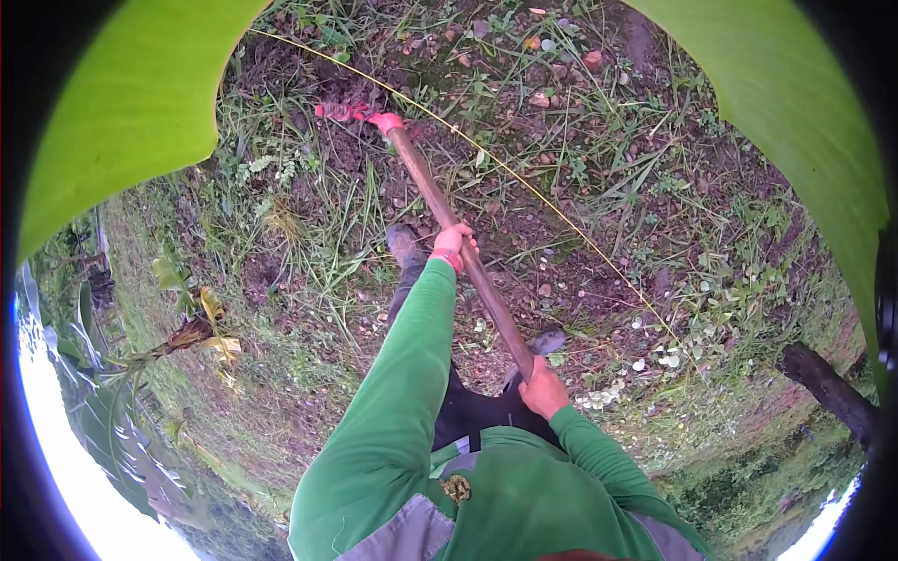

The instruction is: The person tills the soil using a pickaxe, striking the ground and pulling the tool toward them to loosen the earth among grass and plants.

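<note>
My left hand (pixel 454 239) wraps the wooden-handled tool (pixel 486 294) mid-shaft, my right hand (pixel 543 388) its near end; its red head (pixel 385 122) is over weedy ground (pixel 309 309), near the yellow string (pixel 508 170).

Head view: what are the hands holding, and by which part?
A pinkish-red-headed tool, by its wooden handle: left hand partway along, right hand near the end closest to the body.

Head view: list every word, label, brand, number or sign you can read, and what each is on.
None can be read.
Wooden handle and its pink-red head: no lettering visible.
Yellow line: no tag or marking visible.
Brownish patch on the green top: too small and blurred to tell whether it bears any text.
</note>
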`<state>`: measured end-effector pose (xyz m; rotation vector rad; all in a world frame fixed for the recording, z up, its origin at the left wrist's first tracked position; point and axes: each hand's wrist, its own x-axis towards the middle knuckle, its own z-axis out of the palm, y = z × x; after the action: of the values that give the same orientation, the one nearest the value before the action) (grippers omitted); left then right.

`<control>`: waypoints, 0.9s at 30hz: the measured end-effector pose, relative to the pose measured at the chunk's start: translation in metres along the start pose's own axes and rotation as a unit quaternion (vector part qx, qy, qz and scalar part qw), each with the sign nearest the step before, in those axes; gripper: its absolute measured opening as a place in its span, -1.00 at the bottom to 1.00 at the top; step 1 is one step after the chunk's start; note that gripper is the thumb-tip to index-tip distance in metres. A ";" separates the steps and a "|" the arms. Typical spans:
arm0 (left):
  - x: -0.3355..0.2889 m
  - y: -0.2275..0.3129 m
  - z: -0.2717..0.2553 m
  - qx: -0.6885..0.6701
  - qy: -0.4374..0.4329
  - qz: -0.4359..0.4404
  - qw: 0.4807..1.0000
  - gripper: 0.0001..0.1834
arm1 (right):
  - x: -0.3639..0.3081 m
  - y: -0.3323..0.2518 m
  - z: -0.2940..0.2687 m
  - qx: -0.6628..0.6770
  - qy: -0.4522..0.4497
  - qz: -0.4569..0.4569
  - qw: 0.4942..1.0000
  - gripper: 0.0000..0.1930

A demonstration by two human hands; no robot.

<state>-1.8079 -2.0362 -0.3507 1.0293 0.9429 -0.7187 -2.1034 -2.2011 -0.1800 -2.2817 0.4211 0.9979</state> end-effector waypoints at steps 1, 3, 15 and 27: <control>0.001 -0.011 -0.010 -0.014 0.001 0.006 1.000 -0.90 | -0.002 0.012 0.005 0.007 0.003 -0.014 1.000 -0.48; -0.017 -0.034 -0.003 -0.065 -0.021 -0.020 0.997 -0.89 | -0.007 0.051 0.010 -0.049 0.031 0.012 0.998 -0.46; -0.312 0.110 0.013 -0.119 0.055 0.412 0.902 -0.74 | 0.064 -0.010 -0.049 0.075 0.214 -0.275 0.934 -0.60; -0.290 0.245 0.047 -0.113 0.086 0.598 0.789 -0.91 | 0.173 -0.126 -0.168 0.060 0.248 -0.377 0.890 -0.73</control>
<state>-1.7102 -1.9724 0.0139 1.2324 0.3369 0.5541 -1.8324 -2.2201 -0.1690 -2.2551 -0.2148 -0.0045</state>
